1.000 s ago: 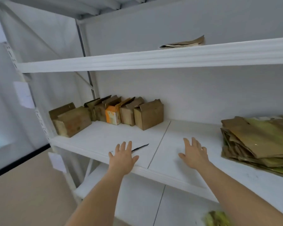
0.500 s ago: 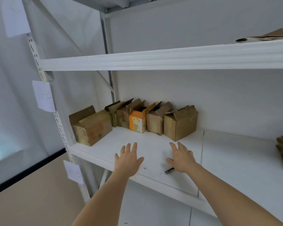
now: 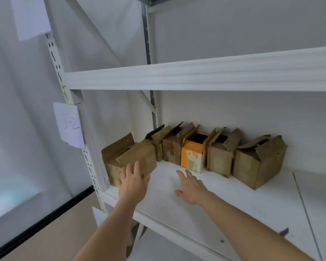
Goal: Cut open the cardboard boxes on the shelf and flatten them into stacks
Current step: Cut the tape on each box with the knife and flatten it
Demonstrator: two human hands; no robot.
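Several small cardboard boxes stand in a row at the back of the white shelf (image 3: 224, 196). The leftmost brown box (image 3: 126, 157) sits nearer the front edge. My left hand (image 3: 133, 180) is spread flat against its front face, fingers apart. Further right stand an orange-and-white box (image 3: 192, 157) with open flaps, a brown box (image 3: 219, 159) and a larger brown box (image 3: 258, 162). My right hand (image 3: 190, 186) hovers open just above the shelf, in front of the orange box, holding nothing. The knife's dark tip (image 3: 284, 232) peeks out beside my right forearm.
The upper shelf beam (image 3: 196, 76) hangs above the boxes. The slotted upright post (image 3: 72, 113) carries paper labels, one (image 3: 70, 125) reading "5-2". A seam line (image 3: 305, 210) crosses the shelf at right. Beige floor (image 3: 45, 236) lies below left.
My view has swung left and the flattened stack has left the frame. Both hands moved left and forward; the left hand now touches the leftmost box, and the right hand has left the knife.
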